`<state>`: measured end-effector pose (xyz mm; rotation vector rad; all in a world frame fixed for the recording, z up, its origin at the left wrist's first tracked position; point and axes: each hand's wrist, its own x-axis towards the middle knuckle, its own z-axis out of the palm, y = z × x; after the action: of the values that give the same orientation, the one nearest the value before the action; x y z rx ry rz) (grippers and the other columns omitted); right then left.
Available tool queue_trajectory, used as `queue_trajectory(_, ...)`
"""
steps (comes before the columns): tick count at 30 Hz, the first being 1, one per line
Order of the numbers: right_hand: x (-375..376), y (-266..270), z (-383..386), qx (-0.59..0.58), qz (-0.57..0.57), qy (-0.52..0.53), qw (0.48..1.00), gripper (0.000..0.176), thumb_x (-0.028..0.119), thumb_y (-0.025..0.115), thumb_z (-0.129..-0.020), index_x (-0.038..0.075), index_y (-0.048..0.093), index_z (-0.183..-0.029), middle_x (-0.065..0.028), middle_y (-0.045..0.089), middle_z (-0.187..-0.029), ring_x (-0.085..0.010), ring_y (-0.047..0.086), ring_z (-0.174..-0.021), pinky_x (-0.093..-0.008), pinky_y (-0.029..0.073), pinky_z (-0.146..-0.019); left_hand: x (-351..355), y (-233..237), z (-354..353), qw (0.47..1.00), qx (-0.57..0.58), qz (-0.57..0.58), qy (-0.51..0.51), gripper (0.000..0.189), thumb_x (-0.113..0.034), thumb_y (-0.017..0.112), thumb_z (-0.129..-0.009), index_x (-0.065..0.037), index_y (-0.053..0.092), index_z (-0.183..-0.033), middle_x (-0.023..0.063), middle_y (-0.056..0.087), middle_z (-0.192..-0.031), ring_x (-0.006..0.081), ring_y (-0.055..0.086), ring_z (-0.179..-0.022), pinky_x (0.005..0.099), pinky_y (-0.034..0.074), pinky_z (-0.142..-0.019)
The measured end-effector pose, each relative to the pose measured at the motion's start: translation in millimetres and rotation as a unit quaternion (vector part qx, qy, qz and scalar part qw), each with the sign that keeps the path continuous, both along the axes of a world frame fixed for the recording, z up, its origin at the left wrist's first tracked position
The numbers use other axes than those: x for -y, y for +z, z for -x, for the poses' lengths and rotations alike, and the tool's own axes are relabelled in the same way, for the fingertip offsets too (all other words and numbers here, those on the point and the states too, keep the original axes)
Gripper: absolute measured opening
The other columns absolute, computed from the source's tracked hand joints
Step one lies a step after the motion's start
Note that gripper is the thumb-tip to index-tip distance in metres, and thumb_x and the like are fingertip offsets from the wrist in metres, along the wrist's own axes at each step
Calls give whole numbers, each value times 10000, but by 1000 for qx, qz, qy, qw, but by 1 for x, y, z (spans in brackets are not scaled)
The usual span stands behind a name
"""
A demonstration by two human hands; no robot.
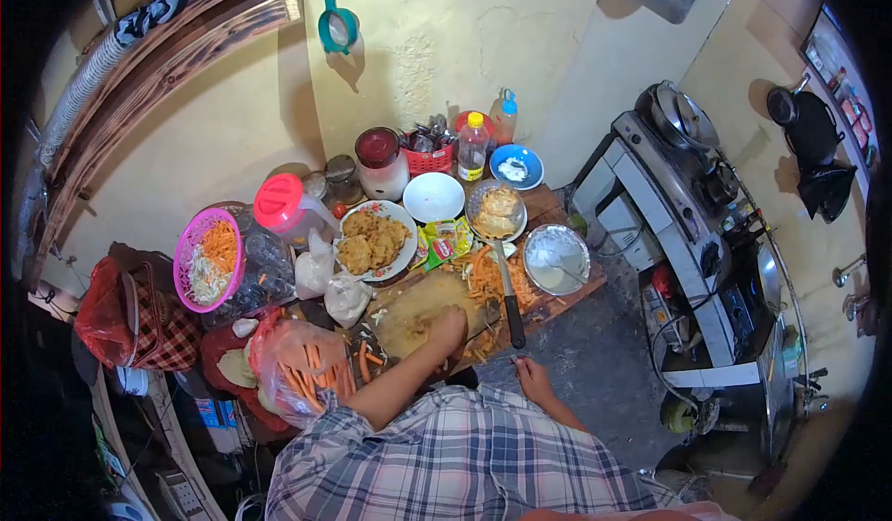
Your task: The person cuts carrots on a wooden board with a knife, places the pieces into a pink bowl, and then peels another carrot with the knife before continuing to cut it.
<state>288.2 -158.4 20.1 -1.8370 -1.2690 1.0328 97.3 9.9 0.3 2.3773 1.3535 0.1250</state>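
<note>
My left hand [450, 329] is curled on the worn cutting board [409, 312]; whatever its fingers hold, if anything, is hidden. Off the table's front edge, my right hand [532, 378] is closed, with a small pale tip showing at its fingers that I cannot name. Shredded carrot [497, 275] lies in a heap beyond the board. A black-handled strainer [506, 289] rests across it, its bowl end holding fried fritters [496, 210]. A clear plastic bag of carrots [311, 372] sits left of my left forearm, with loose carrot pieces [364, 361] beside it.
Behind the board stand a plate of fritters [373, 240], a white bowl [434, 197] and a metal bowl of white batter [557, 259]. A pink basket of shredded vegetables [209, 261] is at left. The stove [664, 163] stands to the right.
</note>
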Motion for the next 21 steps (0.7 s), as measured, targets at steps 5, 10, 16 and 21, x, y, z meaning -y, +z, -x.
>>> queue_trajectory(5,-4,-20,-37,59,28,79,995,372,313,410,-975,10,625,-960,-43,541,-619,-148,515,-533,-304,413,-522,5,-14,-10,998,-41,-41,-1,121,-92,538,-759,-15,593,-834,168,572,-878,310,586,-875,393,525,-694)
queue_trajectory(10,-10,-25,-54,28,20,85,996,369,313,413,-974,8,619,-952,-40,547,-630,-133,519,-547,-301,415,-521,32,-5,5,998,6,-4,65,132,-115,565,-741,-8,587,-815,178,569,-847,331,580,-858,408,517,-687)
queue_trajectory(16,-15,-35,-56,2,20,123,992,352,300,420,-974,12,619,-938,-24,541,-625,-100,509,-553,-266,404,-511,55,-6,54,948,83,-23,307,150,-129,537,-800,15,575,-818,220,567,-876,383,560,-856,472,478,-738)
queue_trajectory(21,-20,-43,-51,-52,49,121,990,350,304,413,-978,25,624,-980,-3,512,-612,-77,480,-541,-245,380,-493,54,0,44,952,57,-71,293,145,-112,537,-797,20,584,-834,214,577,-849,364,568,-877,442,497,-750)
